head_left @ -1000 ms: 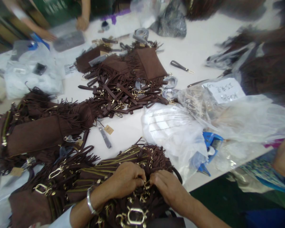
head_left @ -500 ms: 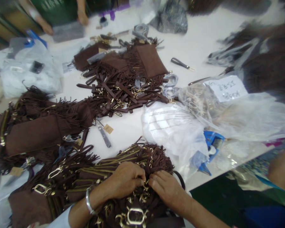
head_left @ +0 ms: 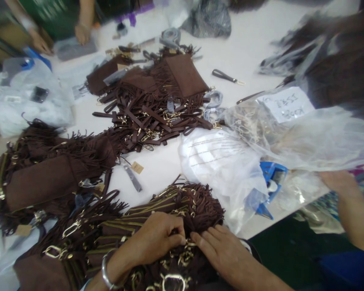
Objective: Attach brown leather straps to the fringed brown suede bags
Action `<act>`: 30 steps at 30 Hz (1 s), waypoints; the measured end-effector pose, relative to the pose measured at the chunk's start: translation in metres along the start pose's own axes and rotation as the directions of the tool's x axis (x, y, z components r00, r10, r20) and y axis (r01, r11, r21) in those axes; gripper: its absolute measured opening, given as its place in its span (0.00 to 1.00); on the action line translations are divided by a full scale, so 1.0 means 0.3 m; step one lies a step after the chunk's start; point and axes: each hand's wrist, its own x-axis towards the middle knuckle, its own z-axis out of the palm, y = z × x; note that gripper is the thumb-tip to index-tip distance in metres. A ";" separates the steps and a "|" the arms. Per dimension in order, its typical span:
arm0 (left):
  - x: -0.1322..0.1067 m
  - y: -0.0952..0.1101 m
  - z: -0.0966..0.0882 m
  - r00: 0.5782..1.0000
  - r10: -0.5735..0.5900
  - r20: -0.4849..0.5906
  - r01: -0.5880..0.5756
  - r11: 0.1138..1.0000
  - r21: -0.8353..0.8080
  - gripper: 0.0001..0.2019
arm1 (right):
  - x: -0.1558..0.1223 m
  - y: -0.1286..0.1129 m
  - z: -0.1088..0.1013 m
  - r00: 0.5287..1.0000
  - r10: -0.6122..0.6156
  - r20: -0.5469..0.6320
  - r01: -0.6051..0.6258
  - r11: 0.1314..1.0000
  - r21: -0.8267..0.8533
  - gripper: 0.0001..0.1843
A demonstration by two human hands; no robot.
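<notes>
My left hand (head_left: 162, 236), with a silver bangle at the wrist, is closed in a pinch at a small gold-coloured metal fitting on a dark brown fringed bag (head_left: 206, 208). The fitting is mostly hidden by the fingertips. Across from it, my right hand (head_left: 221, 250) grips the same bag, its fingers laid over the brown material and the index tip beside the fitting; the thumb is out of sight. Gold clasps (head_left: 185, 256) and a large gold oval ring (head_left: 173, 281) lie just below the hands. Brown bags with gold zippers (head_left: 118, 226) are stacked to the left.
Brown wrist straps (head_left: 151, 121) with gold hooks are heaped mid-table near fringed pouches (head_left: 185, 74). A white plastic bag (head_left: 218, 157) and a blue tape dispenser (head_left: 271, 182) lie right. A co-worker's hand (head_left: 83, 34) is at the far left, and another person's arm (head_left: 348, 206) at right.
My right hand has shifted slightly right and down, its fingers now flatter on the bag. The other person's arm at right reaches further in over the table edge. The view has tilted a little.
</notes>
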 end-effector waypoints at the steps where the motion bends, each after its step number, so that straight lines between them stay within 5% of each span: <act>1: 0.001 0.000 0.000 1.000 -0.001 0.003 0.001 1.000 0.005 0.04 | 0.000 0.003 0.009 1.000 0.009 -0.011 -0.009 1.000 -0.010 0.21; 7: 0.001 0.007 -0.006 1.000 -0.002 0.026 0.001 0.999 0.046 0.03 | 0.011 0.028 0.024 0.998 0.033 -0.055 -0.031 0.999 0.041 0.07; 14: -0.036 0.003 0.012 0.966 -0.146 -0.215 0.183 0.969 0.164 0.04 | -0.009 0.002 -0.105 0.992 0.028 0.119 -0.079 0.890 0.449 0.09; 18: -0.032 -0.003 0.017 0.961 -0.177 -0.214 0.226 0.946 0.232 0.03 | 0.053 0.026 -0.124 0.980 -0.008 0.201 -0.106 0.828 0.550 0.14; 21: -0.022 0.001 0.012 0.966 -0.178 -0.188 0.219 0.949 0.225 0.07 | 0.111 0.045 -0.086 0.986 0.102 0.134 -0.159 0.824 0.544 0.13; 24: -0.016 0.000 0.010 0.964 -0.185 -0.192 0.223 0.954 0.199 0.10 | 0.138 0.044 -0.031 0.953 0.289 0.093 -0.282 0.730 0.622 0.06; 27: -0.015 -0.011 0.015 0.959 -0.185 -0.213 0.226 0.956 0.188 0.18 | 0.137 0.038 0.008 0.882 0.445 0.158 -0.443 0.665 0.602 0.21; 30: -0.017 -0.019 0.018 0.973 -0.098 -0.207 0.141 0.968 0.207 0.22 | 0.129 0.037 0.015 0.877 0.464 0.128 -0.447 0.686 0.574 0.18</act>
